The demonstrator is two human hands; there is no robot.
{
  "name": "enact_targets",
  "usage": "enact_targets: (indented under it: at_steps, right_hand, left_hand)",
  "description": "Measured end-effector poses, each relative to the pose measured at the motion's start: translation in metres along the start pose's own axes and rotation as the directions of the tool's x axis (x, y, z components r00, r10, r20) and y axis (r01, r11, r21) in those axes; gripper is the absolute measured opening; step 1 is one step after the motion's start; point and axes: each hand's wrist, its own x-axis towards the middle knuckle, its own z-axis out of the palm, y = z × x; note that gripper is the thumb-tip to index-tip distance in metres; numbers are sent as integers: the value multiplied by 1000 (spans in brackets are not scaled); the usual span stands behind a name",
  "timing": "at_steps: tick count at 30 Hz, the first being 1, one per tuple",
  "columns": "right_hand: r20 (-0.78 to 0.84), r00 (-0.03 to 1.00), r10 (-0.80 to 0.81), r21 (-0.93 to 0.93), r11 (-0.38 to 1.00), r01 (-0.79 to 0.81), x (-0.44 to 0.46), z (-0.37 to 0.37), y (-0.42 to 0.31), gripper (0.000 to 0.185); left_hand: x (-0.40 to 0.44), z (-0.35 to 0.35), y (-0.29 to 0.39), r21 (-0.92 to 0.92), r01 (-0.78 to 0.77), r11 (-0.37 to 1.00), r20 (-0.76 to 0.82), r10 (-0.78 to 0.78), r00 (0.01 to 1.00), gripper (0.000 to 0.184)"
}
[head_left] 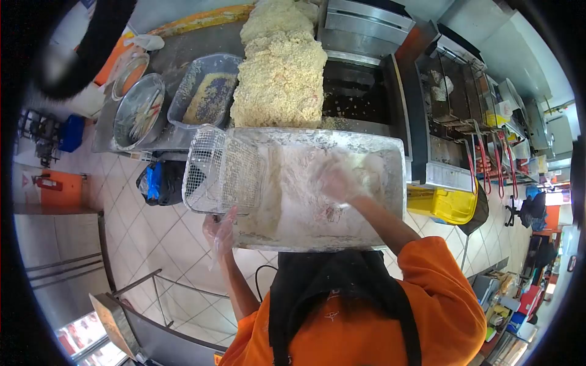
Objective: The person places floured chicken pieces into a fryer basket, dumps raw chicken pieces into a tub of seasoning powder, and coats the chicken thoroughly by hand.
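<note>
As our right hand [337, 182] shows blurred in white powder [293, 201] right of the tray's [360, 139] middle, its grip unreadable, our plastic-gloved left hand [220, 235] meets the wire basket [223, 174] over the tray's left edge, hold unclear; we do best turning powder gently.

head | above wearer's chest | faces forward-down | near tub [360, 138] | wide-angle
</note>
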Motion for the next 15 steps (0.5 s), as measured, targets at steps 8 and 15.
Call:
enact_targets:
  at_steps: [8,15]
  right_hand:
    - [202,979,22,-99,995,-2,12,29,-14,22]
    - [29,800,599,893,344,-290,-75,-15,82,33]
  left_hand:
    - [-3,-5,9,133,-37,990,59,29,998,33]
    - [2,-3,-20,99,-20,995,-10,21,1000,29]
